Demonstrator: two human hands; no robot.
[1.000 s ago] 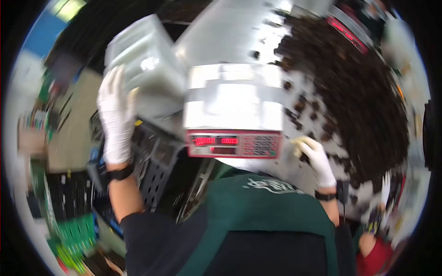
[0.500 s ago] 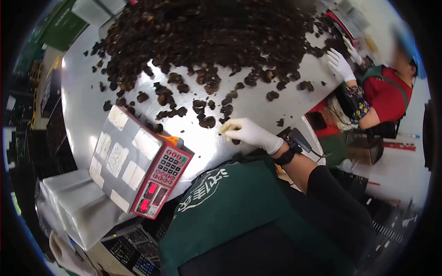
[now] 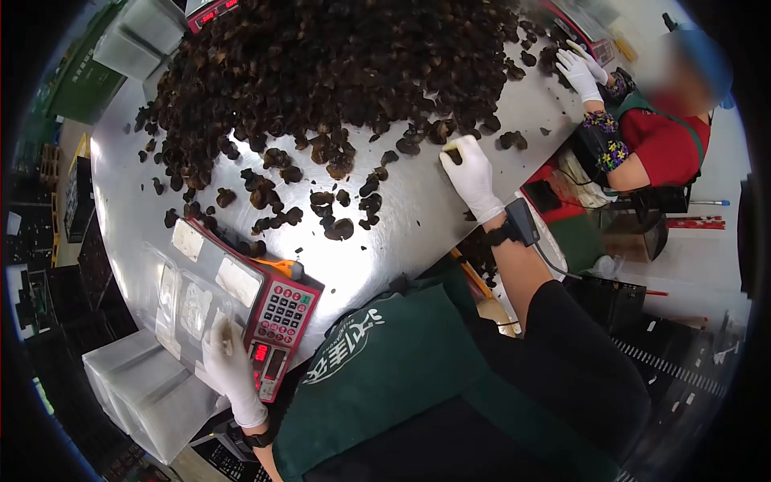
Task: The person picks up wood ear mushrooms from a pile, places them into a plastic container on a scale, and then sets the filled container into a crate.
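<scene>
My left hand (image 3: 229, 365), in a white glove, pinches the near edge of a clear plastic box (image 3: 193, 299) on the weighing scale (image 3: 283, 315). Red digits glow on the scale's panel. My right hand (image 3: 470, 173), also gloved, is over the metal table with its fingers curled in. A dark spot shows inside the curl, but I cannot make out what it is. Just beyond that hand lie loose dark wood ear mushrooms (image 3: 408, 146), at the edge of a large heap of the same mushrooms (image 3: 337, 72).
Clear plastic boxes (image 3: 148, 394) are stacked left of the scale, and more (image 3: 140, 36) stand at the far left. An orange-handled tool (image 3: 277, 265) lies behind the scale. At the right, a co-worker's gloved hands (image 3: 580, 71) are by the heap, near another scale (image 3: 598, 50).
My left hand has come into view with the clear plastic box, now on the scale. My right hand has moved away and to the right, towards the heap. The view has shifted slightly.
</scene>
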